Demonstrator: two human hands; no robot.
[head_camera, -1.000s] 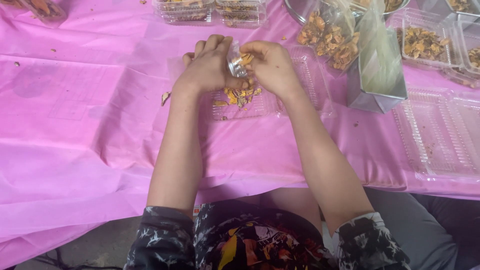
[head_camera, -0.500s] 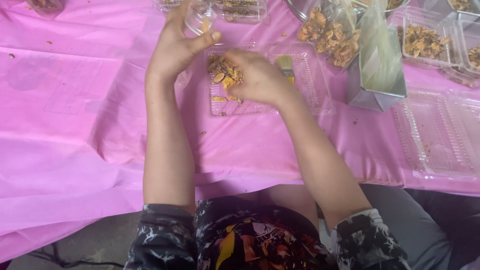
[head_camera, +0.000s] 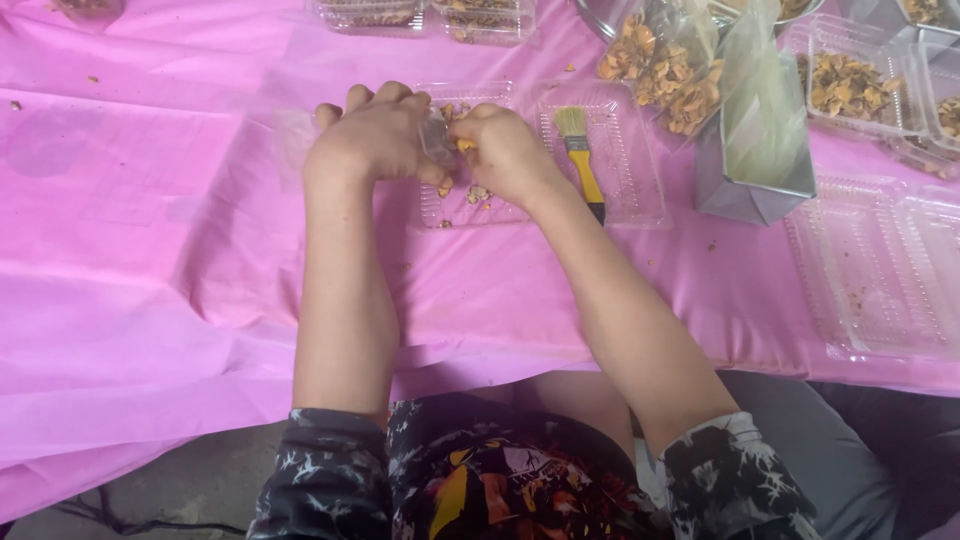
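Snack pieces (head_camera: 462, 145), small and orange-brown, sit pinched between my two hands a little above the middle of the frame, over the left half of an open clear clamshell tray (head_camera: 640, 200). A few more crumbs lie on the tray floor just below my fingers.

Going from the left: pink plastic sheeting (head_camera: 130, 260) covers the counter, wrinkled and with a few crumbs near the upper left corner. My left hand (head_camera: 372, 135) is curled into a loose fist, knuckles up, its fingers closed on a small clear wrapper (head_camera: 438, 138) with the pieces in it. My right hand (head_camera: 505, 150) presses against it from the other side, fingers narrowed and bunched on the same wrapper; how much each hand holds I cannot tell, since the fingers hide it.

Just right of my right hand, a yellow-handled brush (head_camera: 580, 160) with pale bristles lies in the right half of the tray, bristles toward the top of the frame. Further right, a clear bag of snack pieces (head_camera: 665, 70) leans by a grey metal box (head_camera: 745, 195) with green-tinted plastic rising out of it. At the upper right are filled clear containers (head_camera: 850, 85), and below them an empty clamshell (head_camera: 880, 270). Filled trays (head_camera: 420, 15) line the top edge.
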